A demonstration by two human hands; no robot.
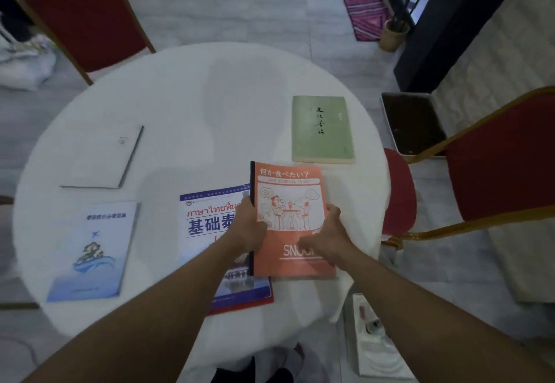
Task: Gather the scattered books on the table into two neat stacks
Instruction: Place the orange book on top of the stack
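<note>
An orange Snoopy notebook (289,184) lies near the table's front, overlapping the right edge of a white and blue Thai textbook (207,220). My left hand (247,228) grips the notebook's dark spine. On its right side rests my right hand (326,237), fingers on the cover. A green book (322,129) lies just beyond the notebook. At the left, a white book (103,159) lies farther back and a light blue booklet (93,250) nearer the front.
The round table (195,97) has a white cloth. Red chairs stand at the back left (87,13) and at the right (498,157). A dark tray (413,123) and a white box (372,343) sit on the floor to the right.
</note>
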